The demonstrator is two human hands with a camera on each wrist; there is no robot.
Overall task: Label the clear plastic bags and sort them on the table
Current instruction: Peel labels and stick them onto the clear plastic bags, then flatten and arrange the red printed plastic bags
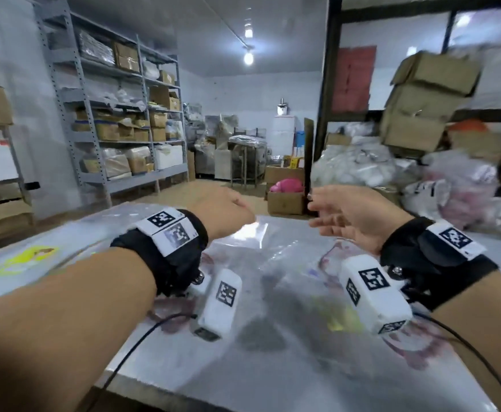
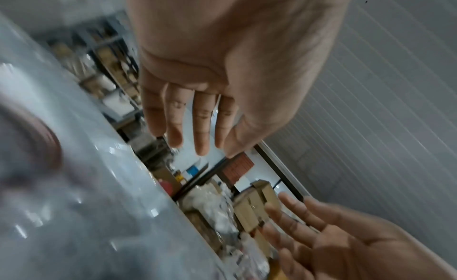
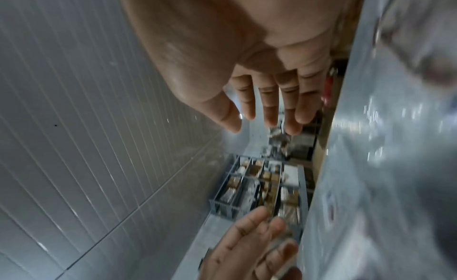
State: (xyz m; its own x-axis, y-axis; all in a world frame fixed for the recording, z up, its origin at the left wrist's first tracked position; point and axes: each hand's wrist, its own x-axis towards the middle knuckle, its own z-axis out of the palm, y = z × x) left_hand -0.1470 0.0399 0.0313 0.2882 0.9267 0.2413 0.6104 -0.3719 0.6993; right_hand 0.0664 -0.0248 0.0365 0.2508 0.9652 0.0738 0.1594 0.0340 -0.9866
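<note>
- Clear plastic bags (image 1: pixel 273 263): glossy, transparent film lying flat on the table (image 1: pixel 243 382), spread across its middle below both wrists. Faint reddish-pink printed outlines and a yellow patch show through the film; how many bags overlap cannot be told, as the picture is blurred.
- Left hand (image 1: pixel 228 212): raised above the far part of the table, holding nothing. The left wrist view shows its fingers (image 2: pixel 200 127) straight and side by side, pointing away from the palm.
- Right hand (image 1: pixel 353 218): raised opposite the left hand, palm turned inward, well apart from it and holding nothing. The right wrist view shows its fingers (image 3: pixel 269 106) straight and close together.
- Head view only: black wrist straps bearing white blocks with black square code markers, and black cables trailing off the near table edge. A yellow sticker (image 1: pixel 26 260), possibly a label, lies on the table's left part.
- Wrist views only: the ribbed, panelled ceiling (image 2: pixel 371 108) behind the hands, and bright specular glints on the film (image 2: pixel 74 206), which confirm a smooth, crinkled surface.
- Surroundings: grey perforated-steel shelving (image 1: pixel 118 114) holds brown cardboard boxes and wrapped bundles. To the right, stacked cardboard boxes (image 1: pixel 421 99) stand above heaped white plastic sacks (image 1: pixel 362 165).
</note>
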